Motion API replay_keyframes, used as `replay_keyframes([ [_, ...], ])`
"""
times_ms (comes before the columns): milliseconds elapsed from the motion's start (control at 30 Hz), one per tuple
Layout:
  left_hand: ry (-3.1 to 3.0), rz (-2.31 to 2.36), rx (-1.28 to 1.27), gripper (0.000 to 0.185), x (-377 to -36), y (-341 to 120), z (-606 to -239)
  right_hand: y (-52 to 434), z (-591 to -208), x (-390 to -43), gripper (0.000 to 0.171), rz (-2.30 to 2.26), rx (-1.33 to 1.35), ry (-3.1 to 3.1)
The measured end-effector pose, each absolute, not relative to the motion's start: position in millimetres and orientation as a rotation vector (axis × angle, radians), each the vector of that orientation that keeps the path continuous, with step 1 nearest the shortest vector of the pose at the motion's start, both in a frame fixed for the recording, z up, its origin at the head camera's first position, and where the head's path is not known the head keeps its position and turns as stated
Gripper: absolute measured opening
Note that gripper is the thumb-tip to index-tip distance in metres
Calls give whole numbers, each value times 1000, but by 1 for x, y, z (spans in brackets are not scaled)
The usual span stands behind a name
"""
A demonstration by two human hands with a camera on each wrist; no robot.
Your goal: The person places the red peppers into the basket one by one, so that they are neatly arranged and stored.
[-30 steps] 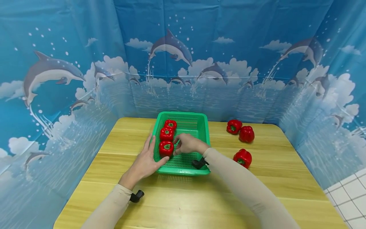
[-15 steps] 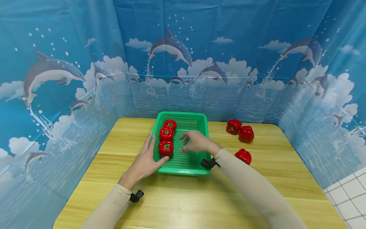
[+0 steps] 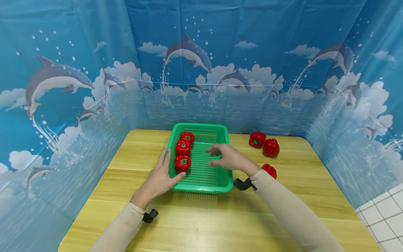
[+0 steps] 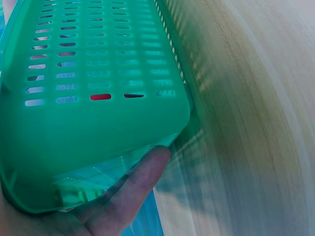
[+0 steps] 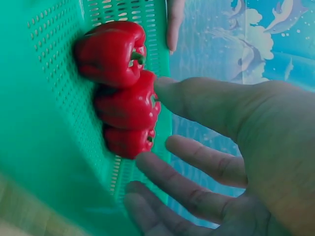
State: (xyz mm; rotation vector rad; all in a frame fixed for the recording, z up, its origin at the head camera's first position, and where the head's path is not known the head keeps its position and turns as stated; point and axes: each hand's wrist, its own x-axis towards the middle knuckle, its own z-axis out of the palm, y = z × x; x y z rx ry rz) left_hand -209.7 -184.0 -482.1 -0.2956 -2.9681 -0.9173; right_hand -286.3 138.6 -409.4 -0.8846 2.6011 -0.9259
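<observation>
Backdrop: blue dolphin-print curtain (image 3: 201, 70) behind and to both sides of a wooden table (image 3: 220, 217)
Basket: green slotted basket (image 3: 217, 133) on the table; three red peppers in a row along its left wall, just beyond the left fingertips
Left hand: left hand (image 3: 160, 178) rests against the basket's near-left corner; fingers straight, thumb on the front rim
Right hand: right hand (image 3: 228, 159) hovers over the basket's right half; fingers spread, relaxed, holding nothing
Nearest pepper: front pepper (image 3: 182, 163) between the two hands' fingertips, touching neither
Loose peppers: one pepper (image 3: 270, 170) beside the right wrist; two peppers (image 3: 264, 143) well beyond the right fingers
</observation>
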Motion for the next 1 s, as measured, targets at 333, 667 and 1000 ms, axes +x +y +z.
replay_keyframes([
  [333, -2960, -940, -300, 123, -210, -185, -486, 160, -417, -275, 48, -1013, -908, 2656],
  [667, -2957, -937, -309, 123, -212, -186, -484, 184, -427, -259, 51, -1035, -926, 2707],
  [1000, -2957, -929, -320, 122, -211, -186, -484, 208, -427, -244, 57, -1022, -903, 2791],
])
